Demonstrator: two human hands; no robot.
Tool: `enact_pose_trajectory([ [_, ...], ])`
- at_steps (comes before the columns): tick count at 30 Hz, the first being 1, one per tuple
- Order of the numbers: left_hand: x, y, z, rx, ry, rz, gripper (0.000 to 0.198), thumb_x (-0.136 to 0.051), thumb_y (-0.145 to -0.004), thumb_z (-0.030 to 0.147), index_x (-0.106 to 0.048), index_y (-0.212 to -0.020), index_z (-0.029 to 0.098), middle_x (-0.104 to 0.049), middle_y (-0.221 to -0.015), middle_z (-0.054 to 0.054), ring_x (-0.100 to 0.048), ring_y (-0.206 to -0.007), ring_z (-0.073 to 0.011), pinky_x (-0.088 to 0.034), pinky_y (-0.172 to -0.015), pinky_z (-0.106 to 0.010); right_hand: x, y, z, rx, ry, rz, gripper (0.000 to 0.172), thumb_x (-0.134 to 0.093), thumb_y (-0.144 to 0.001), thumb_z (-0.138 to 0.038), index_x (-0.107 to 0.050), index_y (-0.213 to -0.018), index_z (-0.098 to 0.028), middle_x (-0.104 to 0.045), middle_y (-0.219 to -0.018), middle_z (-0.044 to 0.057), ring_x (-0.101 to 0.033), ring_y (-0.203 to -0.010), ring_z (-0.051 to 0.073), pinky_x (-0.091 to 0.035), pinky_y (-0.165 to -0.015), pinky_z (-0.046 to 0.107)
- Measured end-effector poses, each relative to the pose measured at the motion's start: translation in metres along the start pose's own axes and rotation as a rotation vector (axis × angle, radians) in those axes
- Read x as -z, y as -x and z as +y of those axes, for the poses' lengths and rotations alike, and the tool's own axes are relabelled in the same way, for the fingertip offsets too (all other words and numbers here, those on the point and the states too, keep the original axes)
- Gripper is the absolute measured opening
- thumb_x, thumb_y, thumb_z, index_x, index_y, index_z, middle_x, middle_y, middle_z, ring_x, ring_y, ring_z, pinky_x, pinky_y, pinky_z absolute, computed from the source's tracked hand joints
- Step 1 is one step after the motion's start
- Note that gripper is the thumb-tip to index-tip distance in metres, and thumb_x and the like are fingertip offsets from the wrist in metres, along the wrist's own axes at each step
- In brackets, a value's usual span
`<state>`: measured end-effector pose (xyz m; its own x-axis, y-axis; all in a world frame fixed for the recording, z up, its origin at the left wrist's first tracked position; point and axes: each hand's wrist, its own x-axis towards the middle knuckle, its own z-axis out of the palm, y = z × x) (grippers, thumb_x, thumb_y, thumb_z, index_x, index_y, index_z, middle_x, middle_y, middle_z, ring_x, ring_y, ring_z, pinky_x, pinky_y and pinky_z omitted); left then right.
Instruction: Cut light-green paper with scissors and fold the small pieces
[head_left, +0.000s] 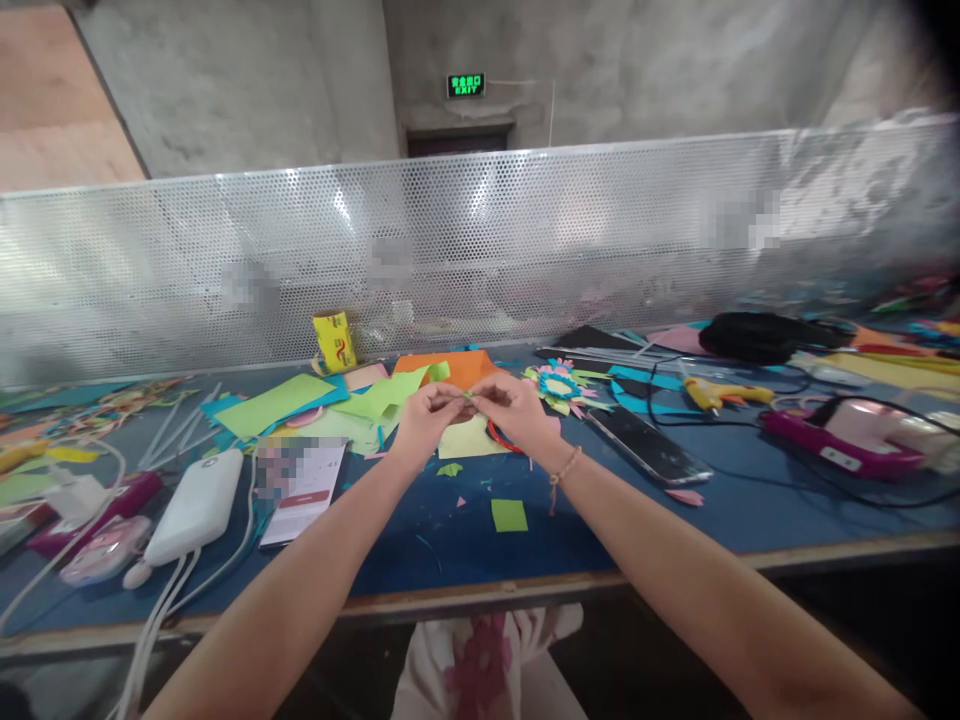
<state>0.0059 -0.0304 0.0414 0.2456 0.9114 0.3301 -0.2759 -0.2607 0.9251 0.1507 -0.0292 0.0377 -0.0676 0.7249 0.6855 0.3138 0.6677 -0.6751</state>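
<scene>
My left hand [429, 415] and my right hand [517, 408] meet above the middle of the table, fingertips pinched together. Between them is a small piece of green paper [468, 395], mostly covered by the fingers. Below the hands lie a green paper square [509, 515] and a little cut green paper shape [450, 469]. Behind the hands rest an orange sheet [442, 368] and bent light-green paper [386, 396]. To the right of my right hand sits a paper flower [560, 383] with a blue ring and pale centre.
On the left are a white power bank [196, 505] with cables and a lit phone [307, 492]. A dark phone [649, 445], a yellow glue gun [724, 394] and a purple power strip [844, 445] lie right. A perforated metal panel [450, 250] borders the table's back.
</scene>
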Motion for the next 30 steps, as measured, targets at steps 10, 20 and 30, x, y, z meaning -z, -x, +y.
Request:
enact_pose_trajectory([
  [10,0.002,-0.002,-0.002,0.054,-0.022,0.047,0.023,-0.071,-0.058,0.025,-0.057,-0.072,0.012,-0.067,-0.064,-0.004,-0.065,-0.062,-0.0154,-0.052,-0.072,-0.034,-0.001,0.000,-0.002,-0.057,-0.055,-0.065,0.005,-0.055,-0.069,-0.021,-0.058,-0.070,-0.017,-0.061,-0.065,0.002,-0.057,-0.060,0.012,-0.046,-0.057,0.027],
  [20,0.000,0.000,0.003,0.239,0.213,0.052,0.012,-0.067,-0.061,0.012,-0.059,-0.069,0.010,-0.067,-0.065,-0.006,-0.064,-0.062,-0.0146,-0.050,-0.078,-0.035,-0.002,0.004,-0.010,0.169,0.250,-0.030,0.011,-0.050,-0.072,-0.013,-0.061,-0.074,-0.017,-0.063,-0.071,0.005,-0.057,-0.066,0.015,-0.046,-0.060,0.028],
  [30,0.005,-0.003,-0.001,0.318,0.270,0.046,0.004,-0.060,-0.063,0.009,-0.061,-0.066,0.011,-0.067,-0.066,-0.008,-0.064,-0.066,-0.0162,-0.050,-0.079,-0.034,0.005,0.004,-0.005,0.305,0.284,-0.140,0.022,-0.045,-0.073,-0.010,-0.063,-0.081,-0.020,-0.065,-0.080,0.004,-0.060,-0.076,0.015,-0.048,-0.071,0.030],
])
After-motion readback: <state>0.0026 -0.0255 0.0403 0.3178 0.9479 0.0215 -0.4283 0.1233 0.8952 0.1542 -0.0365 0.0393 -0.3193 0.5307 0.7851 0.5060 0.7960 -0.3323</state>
